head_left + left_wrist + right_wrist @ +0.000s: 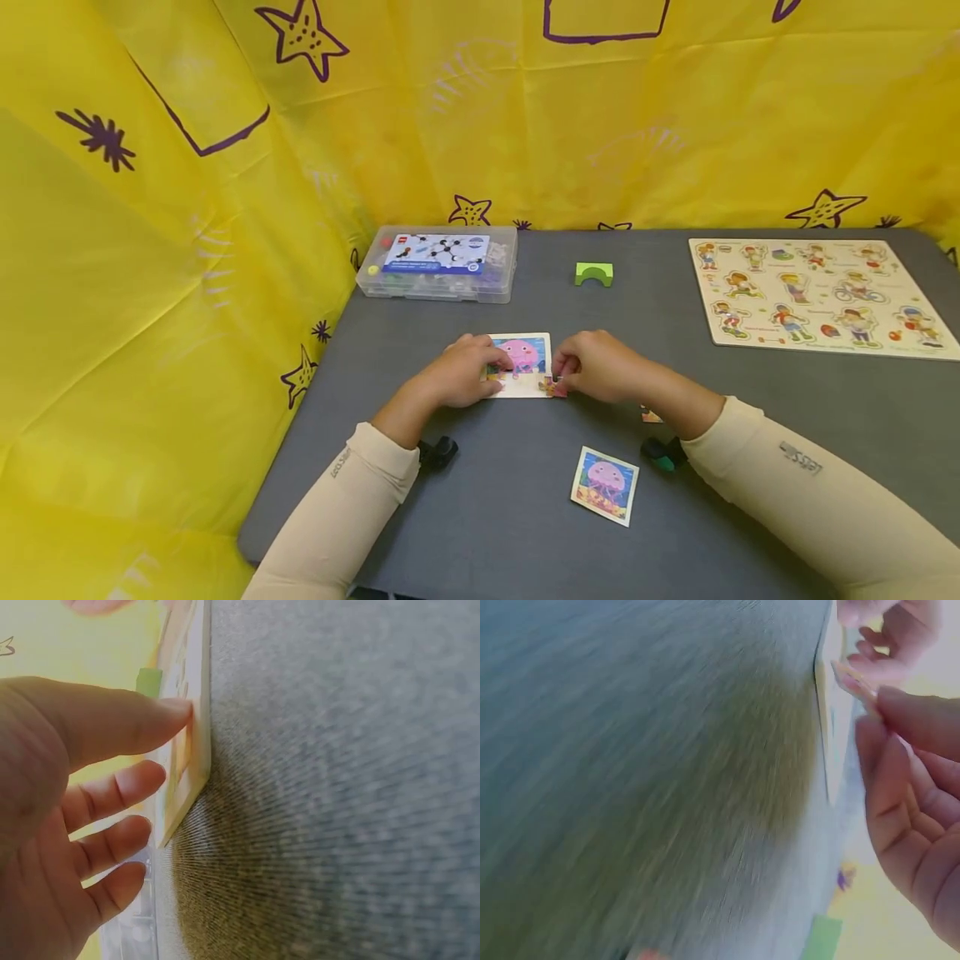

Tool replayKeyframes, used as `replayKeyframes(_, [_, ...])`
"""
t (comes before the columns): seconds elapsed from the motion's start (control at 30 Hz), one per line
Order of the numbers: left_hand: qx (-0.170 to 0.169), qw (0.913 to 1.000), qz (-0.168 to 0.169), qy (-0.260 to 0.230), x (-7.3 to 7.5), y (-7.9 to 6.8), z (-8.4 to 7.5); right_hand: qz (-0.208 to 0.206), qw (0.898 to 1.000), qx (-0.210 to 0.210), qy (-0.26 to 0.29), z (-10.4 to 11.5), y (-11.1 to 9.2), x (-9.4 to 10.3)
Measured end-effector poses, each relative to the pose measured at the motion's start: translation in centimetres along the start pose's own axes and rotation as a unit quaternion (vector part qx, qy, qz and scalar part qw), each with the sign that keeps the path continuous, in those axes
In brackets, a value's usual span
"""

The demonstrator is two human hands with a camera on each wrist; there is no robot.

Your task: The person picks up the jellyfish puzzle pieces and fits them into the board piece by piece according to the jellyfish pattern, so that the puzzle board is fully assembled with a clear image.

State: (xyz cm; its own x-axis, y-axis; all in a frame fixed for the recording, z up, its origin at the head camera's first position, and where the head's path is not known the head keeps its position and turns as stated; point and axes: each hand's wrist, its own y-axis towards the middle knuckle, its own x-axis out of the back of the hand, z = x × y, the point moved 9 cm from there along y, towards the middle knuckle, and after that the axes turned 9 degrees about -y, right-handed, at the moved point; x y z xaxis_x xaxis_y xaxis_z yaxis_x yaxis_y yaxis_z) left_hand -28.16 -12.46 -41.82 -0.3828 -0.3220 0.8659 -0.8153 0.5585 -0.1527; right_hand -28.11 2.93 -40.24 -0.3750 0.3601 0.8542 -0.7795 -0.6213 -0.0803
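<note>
A jigsaw board (pixel 525 350) lies mid-table, with a pink jellyfish picture in its upper part and a pale bare area below. At its left side, my left hand (pixel 467 371) rests its thumb (pixel 169 720) on the board, the other fingers spread loosely beyond the edge. My right hand (pixel 596 365) pinches a small puzzle piece (pixel 856 686) between thumb and fingertips, close over the board's lower right corner. Another puzzle piece (pixel 651 414) lies on the table, partly hidden by my right forearm. Nearer to me lies a jellyfish picture card (pixel 604 486).
A clear plastic case (pixel 450 287) with a molecule label stands at the back left of the grey table (pixel 495 517). A green arch block (pixel 594 273) stands behind the board. A wooden figure puzzle (pixel 810 292) lies at the back right. Yellow cloth (pixel 465 125) hangs behind.
</note>
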Motion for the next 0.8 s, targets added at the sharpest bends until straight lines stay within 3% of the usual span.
replayKeyframes(0.3, [0.001, 1.0, 0.004, -0.003, 0.0, -0.2, -0.2, -0.004, 1.0, -0.002, 0.023, 1.7, 4.1, -1.7])
replayKeyframes(0.53, [-0.001, 0.9998, 0.001, -0.02, 0.1, 0.0, -0.1, -0.006, 1.0, 0.016, -0.021, 2.7, 4.9, -2.1])
replayKeyframes(0.8, [0.0, 0.9993, -0.022, -0.03, 0.3, 0.7, -0.1, -0.012, 0.998, -0.029, -0.052, 1.4, 5.3, -1.6])
